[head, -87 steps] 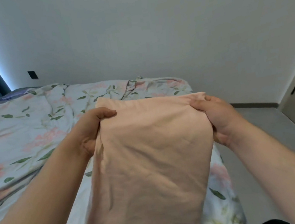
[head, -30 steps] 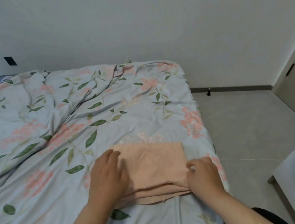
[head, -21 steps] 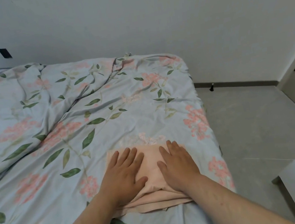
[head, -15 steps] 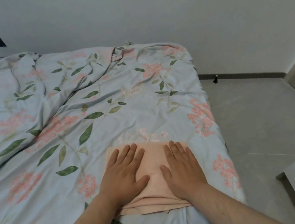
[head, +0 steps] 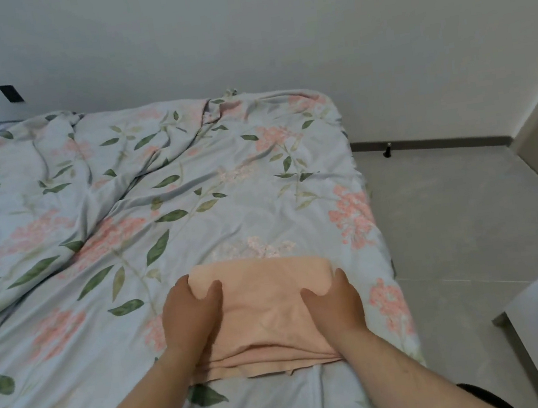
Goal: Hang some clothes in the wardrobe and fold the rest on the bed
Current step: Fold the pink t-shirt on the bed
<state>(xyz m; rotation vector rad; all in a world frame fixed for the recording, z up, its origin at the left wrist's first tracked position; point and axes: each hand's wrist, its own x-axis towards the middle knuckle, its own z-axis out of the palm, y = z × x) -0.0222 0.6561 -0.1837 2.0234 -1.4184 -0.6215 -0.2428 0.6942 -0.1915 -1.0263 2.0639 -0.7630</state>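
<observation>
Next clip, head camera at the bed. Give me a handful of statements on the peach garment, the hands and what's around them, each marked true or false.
1. The peach garment lies folded on the floral duvet. True.
2. The left hand holds a hanger. False: it rests on the garment's left edge, and no hanger is in view.
3. The right hand rests on the garment's right side. True.
4. The garment sits near the bed's right edge, by the floor. True.
5. The garment is spread out in a single layer. False: several layers show at its near edge.
6. The duvet is plain white. False: it is pale blue with pink flowers and green leaves.
</observation>
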